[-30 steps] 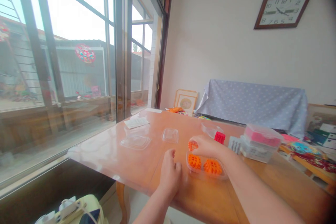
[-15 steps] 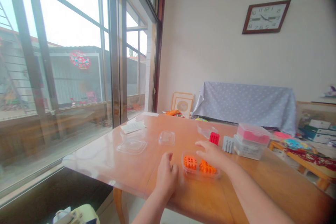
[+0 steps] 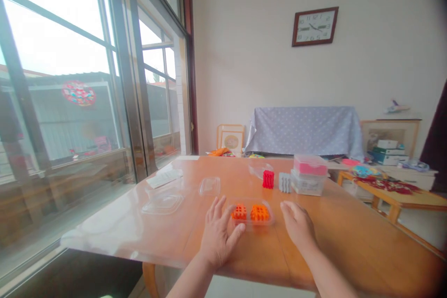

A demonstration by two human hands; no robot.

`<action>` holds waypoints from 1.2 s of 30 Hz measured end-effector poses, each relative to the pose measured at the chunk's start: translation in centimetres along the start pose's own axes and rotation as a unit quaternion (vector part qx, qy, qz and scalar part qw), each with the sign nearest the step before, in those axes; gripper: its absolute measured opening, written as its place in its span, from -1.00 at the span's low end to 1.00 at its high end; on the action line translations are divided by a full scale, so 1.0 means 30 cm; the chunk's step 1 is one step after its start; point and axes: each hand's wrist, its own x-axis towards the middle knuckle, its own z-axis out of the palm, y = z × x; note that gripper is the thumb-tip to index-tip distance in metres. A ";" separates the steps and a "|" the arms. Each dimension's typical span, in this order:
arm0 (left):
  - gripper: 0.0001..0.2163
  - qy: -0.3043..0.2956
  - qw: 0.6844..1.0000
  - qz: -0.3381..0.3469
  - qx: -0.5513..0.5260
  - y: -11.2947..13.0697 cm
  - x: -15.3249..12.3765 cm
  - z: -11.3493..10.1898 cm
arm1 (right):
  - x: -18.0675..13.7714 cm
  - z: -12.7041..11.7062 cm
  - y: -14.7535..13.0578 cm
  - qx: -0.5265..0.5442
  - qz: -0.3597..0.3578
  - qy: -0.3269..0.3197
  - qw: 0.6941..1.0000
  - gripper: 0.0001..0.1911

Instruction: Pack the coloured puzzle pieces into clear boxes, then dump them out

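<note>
the clear tub (image 3: 272,219) looks like thin moulded plastic, so it is probably light, a little springy in the walls and smooth enough to slide on the worktop (image 3: 258,253). a hard squeeze at mid-wall would likely make it bow; the two short ends, just under the rim, seem the firmer places to take hold, with the pull kept level so that the contents don't roll. inside it sit the left orange block (image 3: 239,212) and the right orange block (image 3: 260,213), side by side with a small gap between them. both are openwork lattices, likely light; whether they are stiff or rubbery i can't judge from here. their bars and holes should give fingertips good purchase, best across two opposite faces.

the tub lies between the hands, nearer the left. the left hand (image 3: 220,236) is at its left end, fingers spread and thumb well out toward the near edge, gripping nothing; whether it touches the wall is unclear. the right hand (image 3: 300,227) is apart from the right end, fingers loosely extended and slightly curved, with nothing visible in its grasp. beyond it, farther back, stand a red block (image 3: 268,179) and a grey block (image 3: 285,182).
</note>
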 end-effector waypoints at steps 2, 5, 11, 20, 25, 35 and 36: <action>-0.55 -0.012 1.000 0.016 0.011 0.012 0.002 -0.004 | -0.008 0.007 -0.007 -0.020 -0.011 -0.007 1.000 -0.55; -0.59 -0.019 0.999 0.025 0.023 0.026 0.009 -0.008 | -0.013 0.015 -0.027 -0.048 -0.047 -0.032 0.997 -0.54; -0.60 -0.064 0.996 0.021 0.053 0.054 0.048 -0.024 | -0.020 0.014 -0.044 -0.093 -0.073 -0.042 0.992 -0.54; -0.54 -0.101 0.992 -0.025 0.073 0.100 0.097 -0.056 | -0.026 0.019 -0.048 -0.098 -0.074 -0.053 0.991 -0.54; -0.57 -0.052 0.998 -0.034 0.028 0.045 0.111 -0.049 | -0.030 0.013 -0.060 -0.089 -0.085 -0.059 0.991 -0.54; -0.71 0.051 0.972 -0.225 0.034 -0.294 0.170 -0.037 | -0.021 0.047 -0.022 -0.082 -0.092 -0.063 0.990 -0.53; -0.71 0.043 0.971 -0.230 0.044 -0.315 0.169 -0.032 | -0.019 0.053 -0.014 -0.077 -0.091 -0.064 0.991 -0.54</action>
